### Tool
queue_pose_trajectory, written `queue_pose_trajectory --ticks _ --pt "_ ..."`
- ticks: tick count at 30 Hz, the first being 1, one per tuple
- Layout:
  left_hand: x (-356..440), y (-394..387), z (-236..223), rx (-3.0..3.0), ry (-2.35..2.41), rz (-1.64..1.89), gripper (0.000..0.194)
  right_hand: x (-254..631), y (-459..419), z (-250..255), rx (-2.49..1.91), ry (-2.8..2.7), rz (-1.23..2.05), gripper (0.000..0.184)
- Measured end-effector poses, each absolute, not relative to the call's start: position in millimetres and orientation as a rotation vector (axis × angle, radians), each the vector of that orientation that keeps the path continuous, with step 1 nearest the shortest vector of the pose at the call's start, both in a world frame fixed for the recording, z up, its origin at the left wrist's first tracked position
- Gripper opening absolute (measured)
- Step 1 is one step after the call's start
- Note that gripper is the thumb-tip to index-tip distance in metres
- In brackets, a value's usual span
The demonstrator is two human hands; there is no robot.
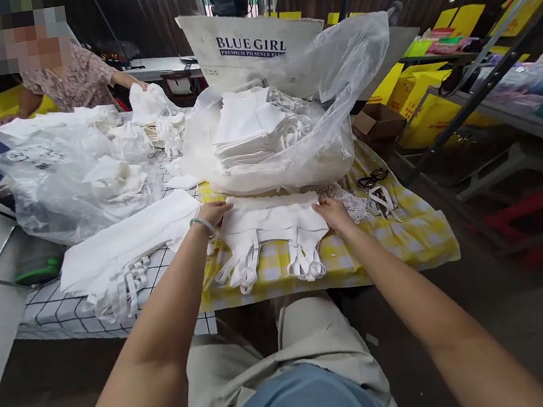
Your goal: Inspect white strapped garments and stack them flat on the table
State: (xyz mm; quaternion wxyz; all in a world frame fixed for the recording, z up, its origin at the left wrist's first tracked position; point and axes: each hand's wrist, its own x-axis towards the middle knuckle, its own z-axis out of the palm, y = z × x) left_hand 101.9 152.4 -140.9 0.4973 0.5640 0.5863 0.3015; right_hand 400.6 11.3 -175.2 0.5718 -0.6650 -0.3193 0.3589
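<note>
A white strappy camisole top (274,220) lies spread on the yellow checked cloth in front of me, its straps pointing toward me. My left hand (214,215) pinches its far left corner; a pale green bangle is on that wrist. At the far right corner my right hand (332,212) grips the edge with thumb and fingers. Just beyond it, a thick stack of folded white garments (254,121) sits in an open clear plastic bag (339,147). To the left, more white garments (126,247) lie flat in an overlapping pile, straps hanging near the table edge.
Scissors (373,178) and white thread scraps (352,204) lie right of my right hand. A Blue Girl carton (253,41) stands behind the bag. Another person (73,83) handles white garments at the far left. A metal rack post (476,80) rises at right.
</note>
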Motion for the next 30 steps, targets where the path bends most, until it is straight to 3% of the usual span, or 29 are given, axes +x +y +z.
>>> queue_pose_trajectory --ticks 12,15,18,22,30 --pt "92.4 187.6 -156.2 1.537 1.552 0.667 0.024 405.3 28.5 -165.1 -2.104 -1.277 0.298 0.024" --pt "93.4 182.4 -155.6 1.827 1.696 0.552 0.030 402.7 24.5 -161.3 -2.277 -1.379 0.165 0.032" --pt "97.3 182.0 -151.1 2.001 1.804 0.309 0.035 402.0 22.7 -158.0 -2.412 -1.351 0.272 0.049" --pt "105.8 189.5 -142.4 1.787 1.766 0.185 0.034 400.2 33.7 -154.4 -2.464 -1.219 0.520 0.059" --pt "120.8 155.7 -120.3 1.743 1.505 0.418 0.013 371.9 35.9 -133.1 -2.185 -1.109 0.555 0.039"
